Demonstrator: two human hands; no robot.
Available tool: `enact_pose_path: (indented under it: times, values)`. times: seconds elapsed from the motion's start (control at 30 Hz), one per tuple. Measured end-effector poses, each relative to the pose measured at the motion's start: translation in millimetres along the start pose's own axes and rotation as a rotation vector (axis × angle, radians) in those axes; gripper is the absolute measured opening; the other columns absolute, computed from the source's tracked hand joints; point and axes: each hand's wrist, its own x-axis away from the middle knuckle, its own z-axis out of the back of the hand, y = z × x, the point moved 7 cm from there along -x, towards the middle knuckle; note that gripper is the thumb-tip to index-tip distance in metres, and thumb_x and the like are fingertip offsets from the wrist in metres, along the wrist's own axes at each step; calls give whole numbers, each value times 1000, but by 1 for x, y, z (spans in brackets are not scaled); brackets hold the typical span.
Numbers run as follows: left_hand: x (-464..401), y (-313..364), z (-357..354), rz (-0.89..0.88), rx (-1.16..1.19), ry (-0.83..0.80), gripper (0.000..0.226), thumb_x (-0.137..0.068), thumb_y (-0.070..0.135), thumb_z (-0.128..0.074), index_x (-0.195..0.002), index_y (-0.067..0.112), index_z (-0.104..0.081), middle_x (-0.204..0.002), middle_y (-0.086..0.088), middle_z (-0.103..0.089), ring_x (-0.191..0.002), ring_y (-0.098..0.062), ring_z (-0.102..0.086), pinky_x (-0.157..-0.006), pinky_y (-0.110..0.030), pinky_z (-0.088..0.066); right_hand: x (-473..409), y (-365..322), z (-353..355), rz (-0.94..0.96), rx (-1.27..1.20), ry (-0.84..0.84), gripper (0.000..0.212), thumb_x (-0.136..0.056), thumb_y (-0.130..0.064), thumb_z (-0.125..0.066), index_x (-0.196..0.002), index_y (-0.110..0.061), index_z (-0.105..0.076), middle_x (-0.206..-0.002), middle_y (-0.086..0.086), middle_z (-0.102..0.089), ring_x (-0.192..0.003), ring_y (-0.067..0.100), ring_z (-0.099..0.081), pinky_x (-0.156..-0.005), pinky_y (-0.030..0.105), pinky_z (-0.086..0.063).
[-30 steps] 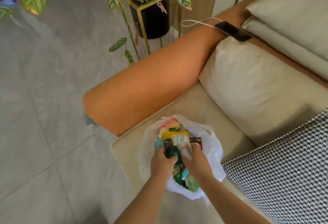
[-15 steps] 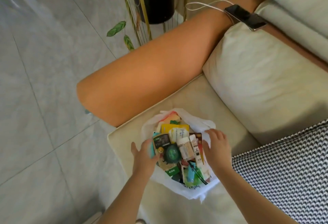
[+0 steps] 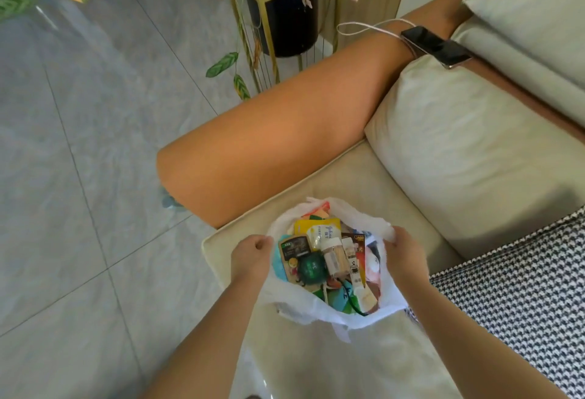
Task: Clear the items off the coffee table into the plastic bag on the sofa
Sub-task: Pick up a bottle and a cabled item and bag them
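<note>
The plastic bag (image 3: pixel 304 307) sits on the sofa (image 3: pixel 364 186) seat cushion, filled with packets and a small bottle (image 3: pixel 333 256). The left hand (image 3: pixel 251 261) and the right hand (image 3: pixel 402 256) each pinch the bag rim with curled fingers. Hold both edges apart and level so the mouth stays wide and nothing spills out.

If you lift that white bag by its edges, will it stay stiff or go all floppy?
Probably floppy: the bag looks thin and crinkled, sagging round its load. It may feel fairly heavy, since it is full of packets and a jar. Things could tip out; the left hand and right hand grip only its rim.
</note>
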Motion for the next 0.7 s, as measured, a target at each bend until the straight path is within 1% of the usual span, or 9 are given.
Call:
enact_pose_path:
  times: [0.07,0.17,0.3,0.37,0.43,0.5,0.53,0.6,0.7]
  values:
    - [1,25,17,-65,17,69,22,-94,18,-52,-95,4,-69,-93,-10,-66,-83,-22,-54,-73,-25,-38,-3,-3,31,9,-50,93,28,-95,-11,-35,-112,-13,-57,-89,5,-62,-76,24,-58,-66,32,-47]
    - [7,47,26,-114,66,112,24,-93,17,-53,-105,3,-69,-100,-12,-67,-96,-29,-59,-81,-29,-43,2,-9,55,46,-44,132,24,-94,-11,-36,-106,-10,-57,-86,6,-59,-75,25,-54,-67,30,-42]
    - [25,13,16,0,71,54,19,-90,19,-57,-98,7,-68,-104,-14,-68,-99,-32,-61,-89,-37,-48,22,-10,34,78,6,-62,23,-94,-19,-46,-112,-8,-56,-81,1,-58,-72,17,-57,-61,27,-43]
    - [32,-7,17,64,67,51,19,-90,21,-58,-101,7,-66,-103,-13,-67,-95,-30,-59,-83,-35,-47,31,-6,23,71,-21,-160,30,-93,-24,-53,-119,-8,-52,-85,-1,-58,-68,10,-55,-53,18,-38]
    - [32,-12,23,54,46,58,22,-90,22,-59,-105,7,-65,-101,-10,-64,-90,-24,-55,-77,-31,-42,33,-4,21,94,-21,-187,32,-92,-30,-56,-116,-9,-52,-83,-2,-58,-65,9,-53,-50,15,-35]
    - [32,-11,27,16,-6,54,25,-90,26,-61,-107,8,-63,-101,-7,-63,-88,-20,-52,-75,-26,-37,31,-1,29,95,9,-120,28,-95,-31,-51,-105,-5,-55,-75,1,-58,-64,14,-54,-54,22,-43]
    - [32,-11,29,2,-34,54,26,-91,27,-60,-108,8,-63,-103,-8,-63,-89,-20,-52,-75,-26,-37,29,3,36,78,7,-49,26,-96,-28,-48,-102,-4,-55,-75,5,-58,-66,19,-55,-58,28,-45]
    - [32,-14,34,-20,-88,74,26,-93,27,-57,-111,8,-62,-109,-11,-65,-96,-26,-57,-76,-28,-38,27,6,51,44,-40,56,23,-97,-25,-45,-98,-4,-54,-78,10,-58,-70,26,-56,-61,30,-44]
    - [32,-21,34,-11,-127,83,30,-93,22,-55,-121,12,-58,-118,-15,-61,-104,-32,-58,-83,-33,-44,25,-2,51,86,29,17,21,-97,-27,-43,-94,-8,-51,-79,9,-59,-72,26,-58,-65,34,-50]
